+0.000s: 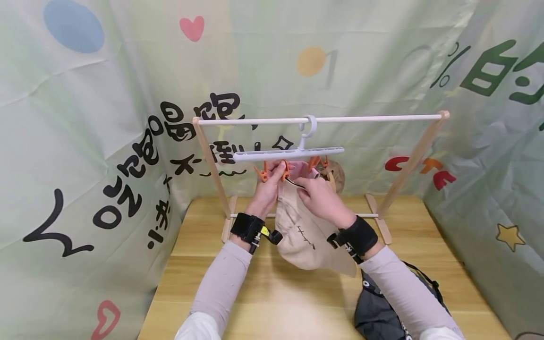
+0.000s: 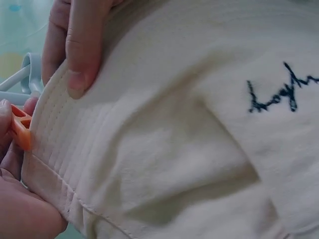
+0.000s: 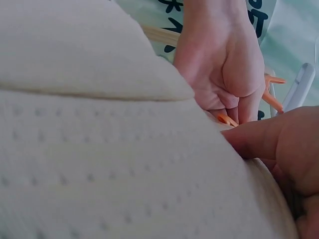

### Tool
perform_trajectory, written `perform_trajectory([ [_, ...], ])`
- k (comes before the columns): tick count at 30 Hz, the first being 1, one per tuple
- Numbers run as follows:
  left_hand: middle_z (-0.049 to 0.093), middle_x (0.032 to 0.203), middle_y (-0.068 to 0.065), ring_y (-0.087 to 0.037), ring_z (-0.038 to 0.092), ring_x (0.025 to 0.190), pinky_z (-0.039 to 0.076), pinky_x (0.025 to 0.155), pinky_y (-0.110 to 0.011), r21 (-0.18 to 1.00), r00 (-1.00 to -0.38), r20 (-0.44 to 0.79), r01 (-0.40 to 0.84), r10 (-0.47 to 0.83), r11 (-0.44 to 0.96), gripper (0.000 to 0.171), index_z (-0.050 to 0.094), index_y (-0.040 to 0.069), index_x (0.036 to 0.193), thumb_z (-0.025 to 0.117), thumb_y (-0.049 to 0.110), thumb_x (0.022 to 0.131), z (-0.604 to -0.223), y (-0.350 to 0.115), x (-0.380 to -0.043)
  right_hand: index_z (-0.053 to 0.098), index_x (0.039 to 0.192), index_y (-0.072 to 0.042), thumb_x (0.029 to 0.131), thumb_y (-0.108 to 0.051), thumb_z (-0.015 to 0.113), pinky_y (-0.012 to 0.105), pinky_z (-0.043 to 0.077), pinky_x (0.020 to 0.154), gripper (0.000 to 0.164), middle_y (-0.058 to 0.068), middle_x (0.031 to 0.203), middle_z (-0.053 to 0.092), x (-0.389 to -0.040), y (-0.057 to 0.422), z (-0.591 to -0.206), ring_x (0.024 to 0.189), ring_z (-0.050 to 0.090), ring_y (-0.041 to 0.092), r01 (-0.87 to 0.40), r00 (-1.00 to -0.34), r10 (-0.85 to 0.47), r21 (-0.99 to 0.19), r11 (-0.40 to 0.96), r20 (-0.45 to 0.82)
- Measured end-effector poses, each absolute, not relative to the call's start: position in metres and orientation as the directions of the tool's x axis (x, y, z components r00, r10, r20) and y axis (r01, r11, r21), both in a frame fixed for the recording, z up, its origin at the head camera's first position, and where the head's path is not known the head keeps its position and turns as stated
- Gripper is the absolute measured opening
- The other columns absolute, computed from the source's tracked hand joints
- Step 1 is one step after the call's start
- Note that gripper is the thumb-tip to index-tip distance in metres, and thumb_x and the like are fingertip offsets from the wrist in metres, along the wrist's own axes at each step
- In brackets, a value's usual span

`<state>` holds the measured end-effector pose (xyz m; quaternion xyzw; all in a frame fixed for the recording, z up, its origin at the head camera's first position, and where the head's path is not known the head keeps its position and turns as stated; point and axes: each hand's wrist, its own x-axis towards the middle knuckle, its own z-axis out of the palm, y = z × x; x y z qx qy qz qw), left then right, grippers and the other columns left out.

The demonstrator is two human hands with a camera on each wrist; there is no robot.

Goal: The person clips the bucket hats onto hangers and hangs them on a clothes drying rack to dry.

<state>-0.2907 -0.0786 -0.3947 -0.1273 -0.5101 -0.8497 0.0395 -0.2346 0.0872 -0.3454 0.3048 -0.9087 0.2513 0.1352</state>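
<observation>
A cream hat (image 1: 297,236) with dark stitched lettering hangs in front of me below the white hanger (image 1: 289,153). My left hand (image 1: 267,189) pinches an orange clip (image 2: 21,127) at the hat's edge, as the left wrist view shows. Just to the right, my right hand (image 1: 320,196) grips that edge; its thumb (image 3: 259,137) lies on the cloth and its other fingers are partly hidden behind. A thin black cord (image 1: 294,182) shows between the hands. More orange clips (image 1: 314,163) hang from the hanger, near pink cloth (image 1: 300,167) and a brown hat (image 1: 337,177).
The hanger hooks over the white rail (image 1: 374,118) of a wooden-legged rack (image 1: 212,165) on the wooden table (image 1: 204,283). A dark bag with straps (image 1: 378,307) lies at the right, under my right forearm. Printed cloth walls (image 1: 263,56) enclose the table.
</observation>
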Motion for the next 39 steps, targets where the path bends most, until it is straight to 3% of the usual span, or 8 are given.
perform_trajectory([
  [4, 0.078, 0.095, 0.006, -0.015, 0.067, 0.098, 0.047, 0.086, -0.024, 0.858, -0.962, 0.267, 0.207, 0.064, -0.470, 0.014, 0.069, 0.006, 0.111, 0.058, 0.013, 0.108, -0.394, -0.078, -0.290, 0.073, 0.122, 0.000, 0.098, 0.000, 0.060, 0.040, 0.047, 0.065, 0.028, 0.013, 0.085, 0.070, -0.238, 0.087, -0.339, 0.075, 0.061, 0.029, -0.614, -0.784, -0.474, -0.387, 0.688, 0.400],
  [7, 0.077, 0.097, 0.005, -0.011, 0.066, 0.098, 0.047, 0.086, -0.023, 0.860, -0.965, 0.254, 0.196, 0.061, -0.472, 0.011, 0.071, 0.014, 0.108, 0.060, 0.015, 0.107, -0.393, -0.077, -0.288, 0.073, 0.124, 0.001, 0.098, 0.000, 0.060, 0.051, 0.054, 0.083, 0.029, 0.018, 0.098, 0.076, -0.240, 0.087, -0.336, 0.091, 0.069, 0.037, -0.616, -0.782, -0.472, -0.389, 0.685, 0.408],
  [13, 0.073, 0.120, -0.002, -0.022, 0.063, 0.120, 0.047, 0.098, -0.026, 0.886, -0.979, 0.192, 0.143, 0.070, -0.441, 0.013, 0.072, 0.020, 0.114, 0.062, 0.018, 0.106, -0.393, -0.080, -0.285, 0.072, 0.127, 0.002, 0.100, -0.002, 0.060, 0.061, 0.045, 0.108, 0.030, 0.021, 0.106, 0.076, -0.241, 0.086, -0.338, 0.103, 0.071, 0.041, -0.601, -0.795, -0.460, -0.409, 0.687, 0.395],
  [19, 0.068, 0.138, -0.008, -0.034, 0.051, 0.142, 0.040, 0.114, -0.035, 0.903, -0.988, 0.142, 0.106, 0.059, -0.416, 0.025, 0.071, 0.015, 0.128, 0.062, 0.025, 0.107, -0.397, -0.086, -0.287, 0.071, 0.126, 0.005, 0.101, -0.004, 0.061, 0.056, 0.048, 0.099, 0.028, 0.021, 0.113, 0.075, -0.244, 0.079, -0.340, 0.109, 0.067, 0.040, -0.596, -0.800, -0.456, -0.434, 0.675, 0.390],
  [23, 0.067, 0.141, -0.009, -0.025, 0.055, 0.138, 0.036, 0.119, -0.036, 0.905, -0.993, 0.116, 0.091, 0.036, -0.416, 0.026, 0.072, 0.016, 0.128, 0.061, 0.027, 0.107, -0.400, -0.084, -0.289, 0.073, 0.116, 0.004, 0.101, -0.005, 0.062, 0.056, 0.044, 0.095, 0.021, 0.013, 0.082, 0.068, -0.248, 0.073, -0.340, 0.081, 0.064, 0.034, -0.592, -0.802, -0.445, -0.433, 0.680, 0.398],
  [28, 0.065, 0.144, -0.009, -0.019, 0.057, 0.137, 0.037, 0.121, -0.032, 0.894, -0.995, 0.104, 0.097, -0.009, -0.438, 0.033, 0.068, 0.010, 0.136, 0.059, 0.026, 0.108, -0.405, -0.081, -0.291, 0.072, 0.104, 0.001, 0.101, -0.007, 0.062, 0.046, 0.045, 0.068, 0.012, 0.003, 0.064, 0.046, -0.253, 0.064, -0.346, 0.063, 0.052, 0.026, -0.580, -0.807, -0.423, -0.416, 0.700, 0.412],
  [33, 0.065, 0.144, -0.008, -0.021, 0.055, 0.140, 0.036, 0.120, -0.029, 0.893, -0.991, 0.130, 0.126, -0.021, -0.432, 0.037, 0.063, 0.005, 0.141, 0.056, 0.024, 0.109, -0.408, -0.080, -0.290, 0.070, 0.115, 0.001, 0.100, -0.008, 0.064, 0.044, 0.044, 0.059, 0.018, 0.005, 0.066, 0.050, -0.247, 0.059, -0.354, 0.062, 0.054, 0.025, -0.548, -0.825, -0.383, -0.419, 0.724, 0.417],
  [39, 0.066, 0.142, -0.006, -0.018, 0.056, 0.139, 0.037, 0.120, -0.027, 0.881, -0.993, 0.109, 0.113, -0.035, -0.460, 0.034, 0.066, 0.007, 0.137, 0.058, 0.023, 0.109, -0.411, -0.081, -0.291, 0.057, 0.143, 0.000, 0.100, -0.010, 0.066, 0.036, 0.038, 0.047, 0.045, -0.001, 0.060, 0.042, -0.236, 0.058, -0.367, 0.049, 0.045, 0.017, -0.550, -0.828, -0.370, -0.484, 0.681, 0.421],
])
